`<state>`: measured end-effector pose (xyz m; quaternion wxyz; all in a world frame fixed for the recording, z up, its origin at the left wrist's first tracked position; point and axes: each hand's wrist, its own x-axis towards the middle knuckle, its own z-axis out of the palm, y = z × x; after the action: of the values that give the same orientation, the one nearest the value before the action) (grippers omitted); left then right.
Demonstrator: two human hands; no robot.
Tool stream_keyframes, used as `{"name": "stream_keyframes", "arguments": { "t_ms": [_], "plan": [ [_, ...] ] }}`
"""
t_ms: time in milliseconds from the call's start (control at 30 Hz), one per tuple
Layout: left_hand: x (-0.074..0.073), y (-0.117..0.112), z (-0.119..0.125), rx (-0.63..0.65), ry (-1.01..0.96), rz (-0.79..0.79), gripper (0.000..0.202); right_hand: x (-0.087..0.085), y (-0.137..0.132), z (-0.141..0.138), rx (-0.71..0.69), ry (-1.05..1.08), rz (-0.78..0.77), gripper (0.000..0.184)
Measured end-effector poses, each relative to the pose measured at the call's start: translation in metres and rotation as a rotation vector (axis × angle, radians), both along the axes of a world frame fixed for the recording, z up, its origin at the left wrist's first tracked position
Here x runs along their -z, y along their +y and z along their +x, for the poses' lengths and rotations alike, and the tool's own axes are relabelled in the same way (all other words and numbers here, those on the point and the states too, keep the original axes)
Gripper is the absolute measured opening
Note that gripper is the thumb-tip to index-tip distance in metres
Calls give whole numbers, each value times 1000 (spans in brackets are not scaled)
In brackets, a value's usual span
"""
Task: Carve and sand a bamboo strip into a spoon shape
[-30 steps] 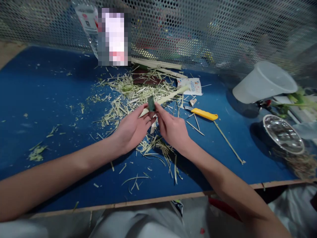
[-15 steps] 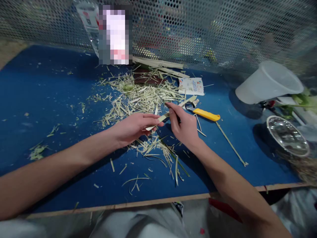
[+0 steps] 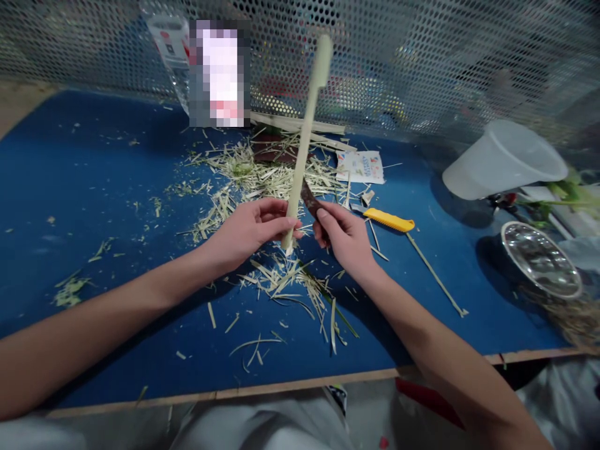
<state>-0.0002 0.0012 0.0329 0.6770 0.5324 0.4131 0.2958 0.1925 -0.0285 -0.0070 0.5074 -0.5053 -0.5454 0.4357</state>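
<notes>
Nothing legible. Small white printed card (image 3: pixel 360 167) on the desk (image 3: pixel 94 187) has colored lettering, too small to read. Clear plastic pkt (image 3: pixel 165 47) by the metal mesh (image 3: pixel 422 62) has a red & black label, also unreadable w/ the rest hidden by a pixelated patch (image 3: pixel 218 75).

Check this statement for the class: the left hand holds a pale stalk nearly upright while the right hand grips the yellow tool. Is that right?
No: the right hand grips a dark strip, not the yellow tool, which lies on the table. The left hand does hold the pale stalk nearly upright. The head view shows this.
</notes>
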Motion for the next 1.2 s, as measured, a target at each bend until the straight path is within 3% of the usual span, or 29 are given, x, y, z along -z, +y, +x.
{"name": "stream_keyframes", "arguments": {
  "t_ms": [133, 267, 500, 700, 967, 1200],
  "plan": [
    [-4, 0, 0, 22, 112, 81, 33, 3, -2, -5, -23, 138, -137, 33],
    [-3, 1, -1, 17, 143, 127, 29, 3, -4, -5, -35, 199, -171, 24],
    [-1, 0, 1, 23, 129, 121, 24, -11, -7, -10, -23, 435, -301, 25],
    [4, -1, 0, 66, 164, 110, 22, -16, -8, -8, -137, 614, -372, 21],
    [2, -11, 2, 204, 309, 321, 28, -13, -10, -19, -56, 485, -330, 27],
    [-2, -17, 2, 254, 331, 353, 36, -19, -10, -16, -35, 358, -277, 35]
  ]
}}
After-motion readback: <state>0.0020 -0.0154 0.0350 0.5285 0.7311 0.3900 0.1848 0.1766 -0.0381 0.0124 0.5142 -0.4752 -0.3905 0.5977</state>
